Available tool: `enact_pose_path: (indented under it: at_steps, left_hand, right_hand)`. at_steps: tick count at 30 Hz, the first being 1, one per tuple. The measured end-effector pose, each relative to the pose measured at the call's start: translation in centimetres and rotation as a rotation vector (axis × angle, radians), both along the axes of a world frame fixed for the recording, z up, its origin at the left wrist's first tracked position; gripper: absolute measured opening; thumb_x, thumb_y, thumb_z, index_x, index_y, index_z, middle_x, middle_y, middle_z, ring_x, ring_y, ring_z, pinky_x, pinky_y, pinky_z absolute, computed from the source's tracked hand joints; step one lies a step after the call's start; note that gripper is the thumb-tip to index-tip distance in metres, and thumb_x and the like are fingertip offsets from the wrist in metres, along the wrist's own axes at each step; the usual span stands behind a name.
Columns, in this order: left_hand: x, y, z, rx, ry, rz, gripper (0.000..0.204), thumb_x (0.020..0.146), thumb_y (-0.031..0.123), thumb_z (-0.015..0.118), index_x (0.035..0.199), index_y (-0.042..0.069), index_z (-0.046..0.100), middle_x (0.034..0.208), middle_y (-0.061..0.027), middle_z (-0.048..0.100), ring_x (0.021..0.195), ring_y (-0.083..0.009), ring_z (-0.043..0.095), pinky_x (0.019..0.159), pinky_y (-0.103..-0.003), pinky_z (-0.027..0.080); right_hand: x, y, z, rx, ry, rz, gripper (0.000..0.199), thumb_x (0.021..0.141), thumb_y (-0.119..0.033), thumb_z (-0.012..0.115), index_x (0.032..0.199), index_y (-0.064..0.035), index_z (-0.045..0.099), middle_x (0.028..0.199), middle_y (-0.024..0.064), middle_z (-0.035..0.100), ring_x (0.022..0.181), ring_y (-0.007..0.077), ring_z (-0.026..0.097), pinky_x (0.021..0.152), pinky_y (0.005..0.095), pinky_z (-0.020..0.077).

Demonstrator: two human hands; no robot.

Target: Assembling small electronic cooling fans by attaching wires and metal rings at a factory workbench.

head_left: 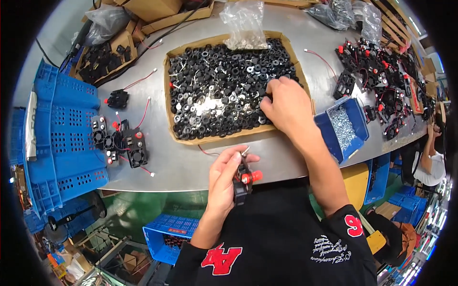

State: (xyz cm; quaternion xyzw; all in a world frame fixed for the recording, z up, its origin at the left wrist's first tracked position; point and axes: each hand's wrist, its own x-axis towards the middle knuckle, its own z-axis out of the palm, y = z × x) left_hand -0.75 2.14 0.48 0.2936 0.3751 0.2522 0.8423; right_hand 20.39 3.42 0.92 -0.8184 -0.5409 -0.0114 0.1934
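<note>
Fingers of the left hand pinch a black part with a red knob at the near bench edge. Right hand fingers, curled, dig into black washers filling the cardboard tray; right, a blue bin holds screws.

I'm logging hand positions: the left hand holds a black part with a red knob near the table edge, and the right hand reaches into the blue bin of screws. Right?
Not quite. In the head view the right hand reaches into the cardboard tray of black washers, not the blue bin of screws. The left hand does hold the black part with a red knob.
</note>
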Motion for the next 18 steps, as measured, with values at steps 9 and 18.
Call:
enact_pose_path:
  at_steps: [9, 18]
  left_hand:
    - [0.5, -0.7, 0.1, 0.066, -0.009, -0.028, 0.03, 0.1, 0.028, 0.049, 0.112, 0.002, 0.054, 0.089, -0.0143, 0.068, 0.058, -0.0122, 0.065, 0.04, -0.021, 0.046]
    - [1.4, -1.6, 1.0, 0.129, -0.094, -0.088, 0.029, 0.1, 0.026, 0.05, 0.106, -0.001, 0.053, 0.093, -0.0161, 0.065, 0.082, -0.0158, 0.065, 0.068, -0.031, 0.059]
  right_hand:
    - [-2.7, -6.8, 3.3, 0.204, 1.413, 0.204, 0.019, 0.083, -0.003, 0.068, 0.1, 0.0042, 0.064, 0.086, 0.0039, 0.064, 0.076, 0.0075, 0.06, 0.07, 0.0214, 0.0495]
    - [-3.6, -9.0, 1.0, 0.271, 1.563, 0.308, 0.02, 0.09, -0.002, 0.061, 0.108, 0.0056, 0.066, 0.094, 0.0066, 0.06, 0.077, 0.0124, 0.059, 0.068, 0.026, 0.0492]
